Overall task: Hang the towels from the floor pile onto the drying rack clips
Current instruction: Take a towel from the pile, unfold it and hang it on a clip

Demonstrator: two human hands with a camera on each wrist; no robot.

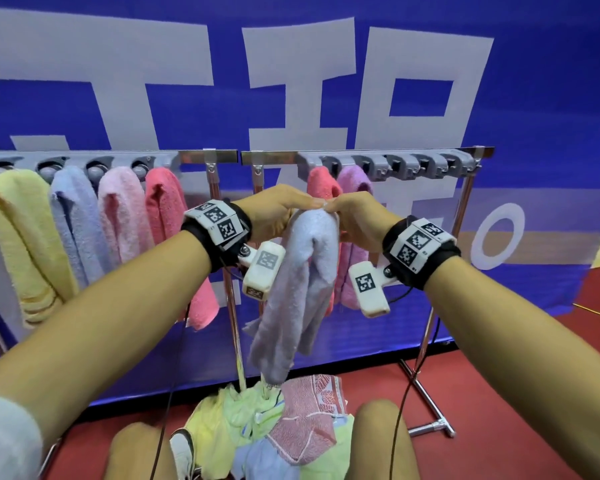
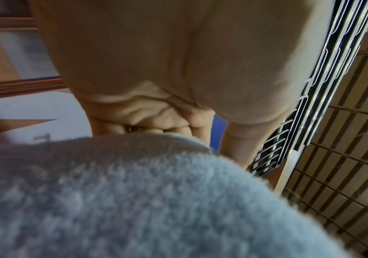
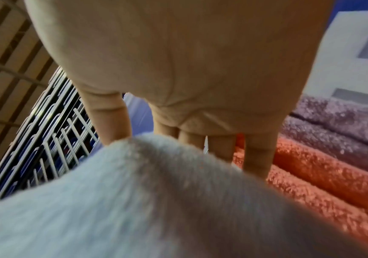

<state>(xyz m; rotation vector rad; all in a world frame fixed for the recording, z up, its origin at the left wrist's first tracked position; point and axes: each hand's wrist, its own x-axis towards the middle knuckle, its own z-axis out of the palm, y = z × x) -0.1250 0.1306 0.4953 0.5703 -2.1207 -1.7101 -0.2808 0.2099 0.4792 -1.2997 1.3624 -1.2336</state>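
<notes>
A pale lilac-blue towel hangs bunched from both hands in front of the rack's middle. My left hand grips its top from the left, and my right hand pinches the same top edge from the right. The towel fills the lower left wrist view under the curled fingers. In the right wrist view the towel covers the fingertips. The drying rack carries grey clips; several at the right are empty. The floor pile lies below.
Yellow, blue, pink and coral towels hang on the left section. A coral and a purple towel hang just behind my hands. My knees flank the pile; a rack foot stands right.
</notes>
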